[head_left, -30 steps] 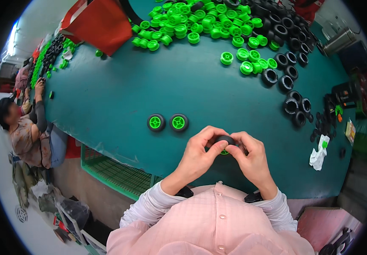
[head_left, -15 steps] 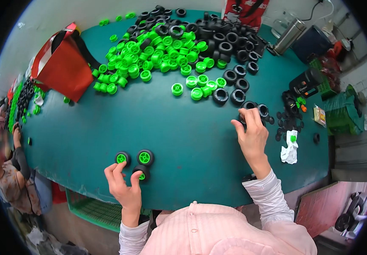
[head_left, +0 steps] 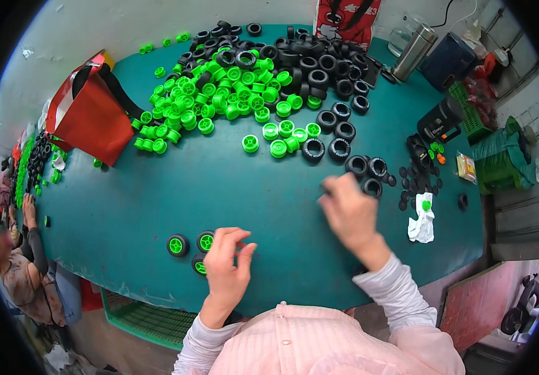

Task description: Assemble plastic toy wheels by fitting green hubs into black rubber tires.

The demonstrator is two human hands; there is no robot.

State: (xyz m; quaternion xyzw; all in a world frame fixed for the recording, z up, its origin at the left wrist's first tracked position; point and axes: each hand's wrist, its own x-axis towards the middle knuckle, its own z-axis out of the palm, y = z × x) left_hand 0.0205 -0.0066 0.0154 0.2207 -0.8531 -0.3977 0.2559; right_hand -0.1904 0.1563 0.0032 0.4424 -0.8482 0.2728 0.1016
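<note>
My left hand [head_left: 229, 262] is above the near part of the table, fingers bent and thumb apart, holding nothing. Just left of it lie three small toy wheels, black tyres with green spoked rims: a single wheel [head_left: 177, 245], an upper wheel [head_left: 205, 241] and a lower wheel [head_left: 199, 265] partly behind my hand. My right hand [head_left: 354, 219], smeared by motion, is closed, with the dark edge of a black tyre [head_left: 326, 187] showing at its fingertips. Beyond it sit loose tyres, among them a near tyre [head_left: 372, 187]. Several green rims [head_left: 279, 149] lie farther off.
A big heap of green rims [head_left: 219, 94] and black tyres [head_left: 319, 62] covers the far side of the green table [head_left: 157, 194]. A red bag [head_left: 91, 119] stands at left; a steel flask [head_left: 414, 53], black mug [head_left: 439, 120] and white tissue [head_left: 422, 222] are at right. Another person [head_left: 25, 269] sits far left.
My left hand has left the wheels and moved right. My right hand has drawn back from the loose tyres toward the left, with a tyre in its fingers. The view has shifted slightly.
</note>
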